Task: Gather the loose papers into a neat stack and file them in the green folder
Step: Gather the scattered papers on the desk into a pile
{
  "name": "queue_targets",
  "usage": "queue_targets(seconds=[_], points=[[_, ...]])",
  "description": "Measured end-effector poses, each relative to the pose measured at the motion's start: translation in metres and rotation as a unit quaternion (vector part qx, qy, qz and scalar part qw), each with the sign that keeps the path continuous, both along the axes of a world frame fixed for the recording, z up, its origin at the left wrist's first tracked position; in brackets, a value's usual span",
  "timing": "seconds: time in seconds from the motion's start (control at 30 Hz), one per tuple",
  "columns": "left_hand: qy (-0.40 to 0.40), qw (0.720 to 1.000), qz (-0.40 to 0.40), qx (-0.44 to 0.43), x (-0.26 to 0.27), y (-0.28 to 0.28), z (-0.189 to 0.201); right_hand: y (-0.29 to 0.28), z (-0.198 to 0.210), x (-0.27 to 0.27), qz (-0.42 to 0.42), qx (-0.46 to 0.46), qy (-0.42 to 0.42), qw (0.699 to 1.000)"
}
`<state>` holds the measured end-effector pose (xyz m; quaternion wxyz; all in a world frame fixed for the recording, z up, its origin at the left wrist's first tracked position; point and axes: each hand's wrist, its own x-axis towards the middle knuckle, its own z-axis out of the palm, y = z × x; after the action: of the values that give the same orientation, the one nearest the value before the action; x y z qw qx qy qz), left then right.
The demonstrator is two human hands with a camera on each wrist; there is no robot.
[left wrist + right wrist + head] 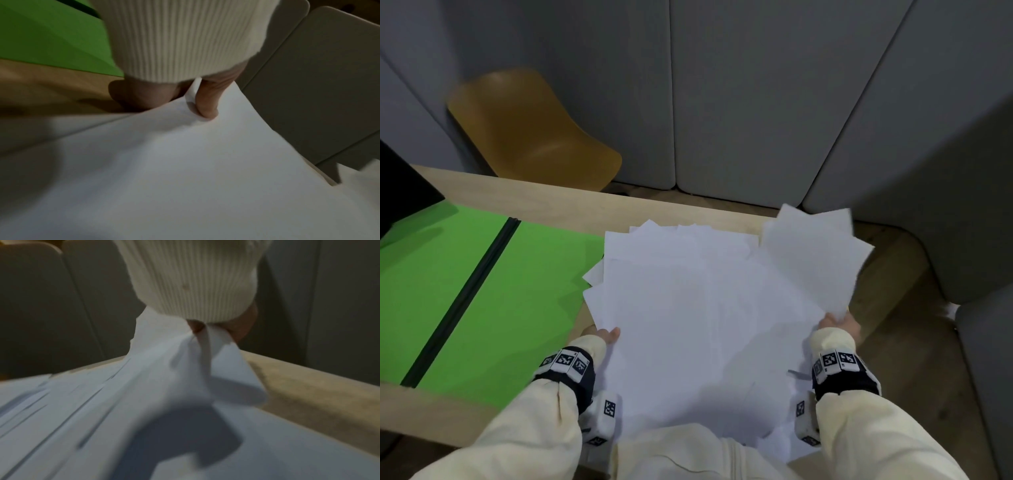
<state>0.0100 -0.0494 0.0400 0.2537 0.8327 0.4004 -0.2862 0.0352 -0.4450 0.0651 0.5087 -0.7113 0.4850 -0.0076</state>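
A wide, untidy fan of white papers [705,308] lies across the wooden table [534,198], its near edge hanging over my lap. My left hand [610,334] pinches the left edge of the papers [185,162], thumb on top and fingers underneath. My right hand [839,323] grips several sheets at the right edge and lifts them, so they fan upward. In the right wrist view the papers [144,402] bunch up into that hand [236,331]. The green folder [482,291] lies open and flat at the left, with a black spine [465,301] down its middle.
A mustard-yellow chair [527,130] stands beyond the table's far edge. Grey padded wall panels [756,102] close the space behind and to the right. A dark object [404,192] overlaps the folder's far left corner. Bare wood shows along the near left edge.
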Motion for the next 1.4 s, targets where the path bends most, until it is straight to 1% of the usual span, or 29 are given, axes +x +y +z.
queue_targets(seconds=[0.03,0.07,0.17,0.2,0.23,0.37,0.47,0.5,0.57,0.63,0.67,0.7,0.73,0.77,0.8,0.87,0.9,1.0,1.07,1.13,1.23,1.27,1.33,1.4], points=[[-0.007,1.000,0.014,-0.002,0.001,0.000,0.000,-0.002,0.005,-0.003,-0.004,-0.015,0.004,1.000],[-0.009,1.000,0.025,-0.006,0.001,0.000,0.002,-0.004,0.009,-0.006,0.012,-0.027,0.012,0.999],[-0.011,0.998,0.053,-0.021,-0.001,-0.001,0.000,-0.006,0.003,-0.014,0.085,-0.023,0.030,0.996],[-0.013,0.998,0.060,-0.024,-0.002,-0.001,-0.001,-0.004,-0.002,-0.017,0.113,-0.027,0.045,0.992],[-0.023,0.996,0.084,-0.031,-0.002,-0.001,-0.003,0.000,-0.006,-0.020,0.142,-0.026,0.065,0.987],[-0.081,0.980,0.158,-0.093,-0.008,-0.003,-0.004,0.024,-0.013,-0.026,0.241,0.013,0.138,0.961],[-0.098,0.975,0.165,-0.109,-0.010,-0.003,-0.001,0.044,-0.014,-0.026,0.324,0.034,0.180,0.928],[-0.091,0.976,0.167,-0.111,-0.009,-0.004,0.001,0.050,-0.014,-0.024,0.330,0.048,0.176,0.926],[-0.071,0.980,0.157,-0.100,-0.008,-0.009,0.005,0.066,-0.009,-0.021,0.321,0.077,0.148,0.932],[-0.076,0.981,0.146,-0.101,-0.007,-0.012,0.005,0.079,-0.008,-0.019,0.312,0.125,0.115,0.935],[-0.073,0.981,0.141,-0.109,-0.007,-0.013,0.006,0.084,-0.008,-0.021,0.328,0.143,0.104,0.928],[-0.068,0.980,0.142,-0.121,-0.008,-0.014,0.007,0.087,-0.007,-0.024,0.368,0.147,0.098,0.913],[-0.070,0.978,0.143,-0.136,-0.007,-0.012,0.003,0.089,-0.003,-0.029,0.409,0.130,0.108,0.897],[-0.084,0.970,0.157,-0.167,-0.008,-0.009,-0.001,0.088,-0.003,-0.030,0.442,0.107,0.112,0.883],[-0.103,0.960,0.179,-0.187,-0.010,-0.007,-0.003,0.085,-0.009,-0.031,0.458,0.074,0.125,0.877],[-0.140,0.950,0.206,-0.191,-0.010,-0.004,-0.005,0.076,-0.012,-0.029,0.463,0.040,0.146,0.873],[-0.141,0.947,0.216,-0.191,-0.010,-0.004,-0.002,0.069,-0.017,-0.028,0.457,0.033,0.151,0.876],[-0.104,0.965,0.199,-0.139,-0.006,-0.008,0.004,0.050,-0.031,-0.028,0.444,0.064,0.158,0.880],[-0.085,0.971,0.190,-0.121,-0.006,-0.011,0.011,0.031,-0.067,-0.026,0.449,0.068,0.162,0.876],[-0.070,0.979,0.160,-0.107,-0.006,-0.010,0.010,0.017,-0.083,-0.025,0.448,0.064,0.171,0.875],[-0.056,0.987,0.116,-0.097,-0.009,-0.011,0.010,0.033,-0.038,-0.026,0.459,0.030,0.195,0.867],[-0.053,0.989,0.101,-0.098,-0.009,-0.012,0.011,0.042,-0.020,-0.027,0.464,0.020,0.188,0.866],[-0.050,0.988,0.092,-0.110,-0.007,-0.017,0.012,0.058,-0.013,-0.025,0.452,-0.010,0.194,0.871],[-0.070,0.986,0.102,-0.112,-0.003,-0.024,0.015,0.076,-0.009,-0.024,0.460,-0.029,0.203,0.864]])
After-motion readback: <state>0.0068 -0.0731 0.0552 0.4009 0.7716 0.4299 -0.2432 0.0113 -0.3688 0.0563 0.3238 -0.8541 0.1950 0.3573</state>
